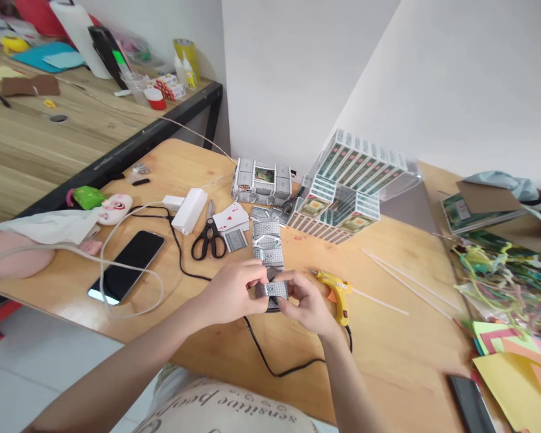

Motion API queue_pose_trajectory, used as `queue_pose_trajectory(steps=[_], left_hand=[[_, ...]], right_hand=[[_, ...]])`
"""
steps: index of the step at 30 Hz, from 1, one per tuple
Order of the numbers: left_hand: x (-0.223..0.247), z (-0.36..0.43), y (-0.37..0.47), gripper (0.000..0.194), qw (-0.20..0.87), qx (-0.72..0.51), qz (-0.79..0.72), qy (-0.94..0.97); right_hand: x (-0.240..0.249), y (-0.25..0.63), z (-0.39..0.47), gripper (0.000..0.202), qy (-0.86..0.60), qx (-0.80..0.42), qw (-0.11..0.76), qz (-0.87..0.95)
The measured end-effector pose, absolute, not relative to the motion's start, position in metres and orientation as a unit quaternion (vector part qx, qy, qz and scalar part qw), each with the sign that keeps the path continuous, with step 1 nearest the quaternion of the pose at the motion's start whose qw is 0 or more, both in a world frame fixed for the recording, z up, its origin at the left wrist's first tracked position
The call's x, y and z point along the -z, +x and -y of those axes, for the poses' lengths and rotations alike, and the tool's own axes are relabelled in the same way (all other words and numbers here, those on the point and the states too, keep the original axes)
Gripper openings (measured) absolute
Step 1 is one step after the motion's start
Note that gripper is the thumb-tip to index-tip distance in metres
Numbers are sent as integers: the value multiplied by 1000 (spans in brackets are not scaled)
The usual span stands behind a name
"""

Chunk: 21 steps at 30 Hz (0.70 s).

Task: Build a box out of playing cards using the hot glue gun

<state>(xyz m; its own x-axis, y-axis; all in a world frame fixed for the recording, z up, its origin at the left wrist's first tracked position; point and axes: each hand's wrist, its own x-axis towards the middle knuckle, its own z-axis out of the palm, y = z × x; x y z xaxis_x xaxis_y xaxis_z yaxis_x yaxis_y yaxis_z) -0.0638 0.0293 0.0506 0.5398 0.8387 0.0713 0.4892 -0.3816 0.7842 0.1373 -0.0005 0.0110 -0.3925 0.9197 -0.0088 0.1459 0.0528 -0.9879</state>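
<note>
Between my left hand and my right hand, a grey-patterned playing card is gripped at its two sides by fingers and thumbs. It looks bent or folded; its underside is hidden. Just beyond it lies a column of more grey-backed cards. Scissors with black handles lie left of that column, beside loose cards, some face up. To the right of my right hand is a yellow glue gun with a glue stick in its back. A chest-like box covered in cards stands farther back.
Stacked card packs stand at the back right. A phone, a white cable and a white power block lie left. Another person's arm rests at the left edge. Coloured paper and a second phone lie right.
</note>
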Motion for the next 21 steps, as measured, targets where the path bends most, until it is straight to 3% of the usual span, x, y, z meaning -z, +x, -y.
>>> queue_pose_trajectory(steps=[4,6,8,14,18,21], left_hand=[[-50,-27,-71,13,365,-243,-422,794],[-50,-24,-74,15,357,-249,-428,792],[-50,-21,-77,19,347,-253,-434,791],[-44,-14,-80,15,326,-292,-430,790],[-41,-15,-91,17,325,-284,-449,782],[-36,-19,-102,20,375,-268,-472,752]], right_hand=[[-13,135,8,66,-422,-533,366,636],[-11,133,15,76,-430,-526,375,631],[-7,130,20,69,-453,-512,378,625],[5,125,23,23,-507,-447,358,644],[12,128,19,8,-501,-405,324,693],[18,128,19,11,-508,-368,335,703]])
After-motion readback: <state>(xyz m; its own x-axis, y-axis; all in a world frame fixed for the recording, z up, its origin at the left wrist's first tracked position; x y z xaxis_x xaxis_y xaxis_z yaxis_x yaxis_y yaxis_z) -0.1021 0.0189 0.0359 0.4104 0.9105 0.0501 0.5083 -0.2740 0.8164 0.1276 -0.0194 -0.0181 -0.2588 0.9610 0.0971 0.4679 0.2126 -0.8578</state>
